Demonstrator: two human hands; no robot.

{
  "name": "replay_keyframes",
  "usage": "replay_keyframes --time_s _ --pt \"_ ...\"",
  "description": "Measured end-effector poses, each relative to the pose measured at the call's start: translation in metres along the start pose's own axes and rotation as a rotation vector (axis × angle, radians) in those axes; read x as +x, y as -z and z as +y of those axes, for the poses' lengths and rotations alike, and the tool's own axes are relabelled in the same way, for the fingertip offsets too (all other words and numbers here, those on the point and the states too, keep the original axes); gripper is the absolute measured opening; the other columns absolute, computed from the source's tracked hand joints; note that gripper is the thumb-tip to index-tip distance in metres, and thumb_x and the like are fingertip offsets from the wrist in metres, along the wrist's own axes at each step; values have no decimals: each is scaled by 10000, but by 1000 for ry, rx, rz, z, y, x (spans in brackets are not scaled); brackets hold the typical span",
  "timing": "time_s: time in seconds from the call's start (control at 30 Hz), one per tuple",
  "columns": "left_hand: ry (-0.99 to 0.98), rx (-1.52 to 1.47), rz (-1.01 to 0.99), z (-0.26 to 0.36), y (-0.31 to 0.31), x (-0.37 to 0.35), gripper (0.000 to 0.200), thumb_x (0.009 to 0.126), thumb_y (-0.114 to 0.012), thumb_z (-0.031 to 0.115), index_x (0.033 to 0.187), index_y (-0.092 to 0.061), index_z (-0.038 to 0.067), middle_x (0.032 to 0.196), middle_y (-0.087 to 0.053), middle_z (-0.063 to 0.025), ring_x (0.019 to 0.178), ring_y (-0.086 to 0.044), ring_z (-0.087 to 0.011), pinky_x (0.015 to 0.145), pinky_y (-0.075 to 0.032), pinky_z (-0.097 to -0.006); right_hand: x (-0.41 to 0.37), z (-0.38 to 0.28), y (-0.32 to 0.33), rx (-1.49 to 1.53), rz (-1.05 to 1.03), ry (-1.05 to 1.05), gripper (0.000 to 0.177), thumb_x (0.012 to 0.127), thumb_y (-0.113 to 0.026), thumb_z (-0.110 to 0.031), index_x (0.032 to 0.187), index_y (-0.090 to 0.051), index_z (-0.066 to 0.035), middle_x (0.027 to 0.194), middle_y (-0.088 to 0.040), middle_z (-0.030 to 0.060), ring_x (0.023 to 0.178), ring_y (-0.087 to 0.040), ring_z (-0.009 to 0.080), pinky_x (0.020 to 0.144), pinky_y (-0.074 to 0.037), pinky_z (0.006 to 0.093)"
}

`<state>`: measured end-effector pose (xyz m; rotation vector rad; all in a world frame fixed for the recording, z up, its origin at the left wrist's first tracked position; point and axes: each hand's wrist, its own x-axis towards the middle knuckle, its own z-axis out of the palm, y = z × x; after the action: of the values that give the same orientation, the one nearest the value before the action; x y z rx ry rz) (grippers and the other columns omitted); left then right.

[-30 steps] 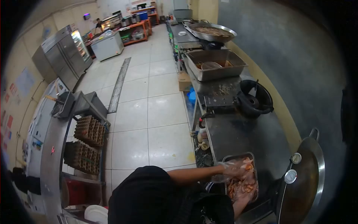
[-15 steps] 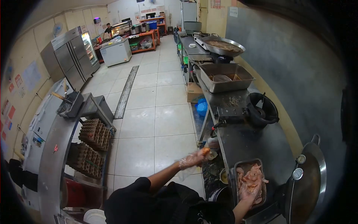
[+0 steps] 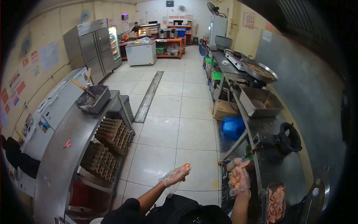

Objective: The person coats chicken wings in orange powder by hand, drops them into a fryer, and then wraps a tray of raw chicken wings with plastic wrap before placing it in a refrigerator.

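Observation:
My left hand (image 3: pixel 176 177), in a clear plastic glove, is closed over the floor. A small orange piece (image 3: pixel 187 165) shows at its fingertips; its kind is hard to make out. My right hand (image 3: pixel 243 175), also gloved, is raised beside the steel counter's edge, fingers curled round what looks like raw chicken (image 3: pixel 235 180). Below and right of it, a metal tray (image 3: pixel 284 194) holds several raw chicken pieces (image 3: pixel 275 203).
On the right counter (image 3: pixel 263 160) stand a black burner (image 3: pixel 289 138), a deep steel pan (image 3: pixel 261 108) and a large wok (image 3: pixel 317 194). Egg trays (image 3: pixel 112 136) fill the left shelf, with red scissors (image 3: pixel 67 144) above. A person (image 3: pixel 135 29) stands far back.
My right hand has left the chicken tray and risen to the counter's edge. My left hand has moved left and lower in view. The view has turned right and lifted.

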<state>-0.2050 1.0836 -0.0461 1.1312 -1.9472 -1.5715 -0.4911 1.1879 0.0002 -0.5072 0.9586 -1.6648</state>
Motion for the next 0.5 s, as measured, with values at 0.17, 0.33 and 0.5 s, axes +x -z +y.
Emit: replay_keyframes --time_s 0.17,0.33,0.5 --pt "146 -298 68 -61 48 -40 504 921 -291 564 832 -441 91 701 -412 2 565 -456 -102 529 -384 -261 33 -72 -204 -468 -487 197 712 843 -608 -211 1397 -208 -10 601 -399 -45 412 -356 34 336 -318 179" --pt "106 -513 114 -86 72 -65 444 907 -368 536 790 -445 114 718 -446 17 552 -421 -86 510 -357 -244 57 -151 -363 -499 -709 291 647 857 -611 -241 1360 -276 -11 646 -420 -58 452 -368 15 373 -321 174" --pt "84 -713 165 -100 76 -74 363 892 -441 487 868 -518 133 750 -476 23 546 -410 -76 502 -333 -228 31 -110 -365 -601 -676 421 415 854 -612 -261 1167 -446 -46 652 -426 -62 459 -365 7 374 -316 170"
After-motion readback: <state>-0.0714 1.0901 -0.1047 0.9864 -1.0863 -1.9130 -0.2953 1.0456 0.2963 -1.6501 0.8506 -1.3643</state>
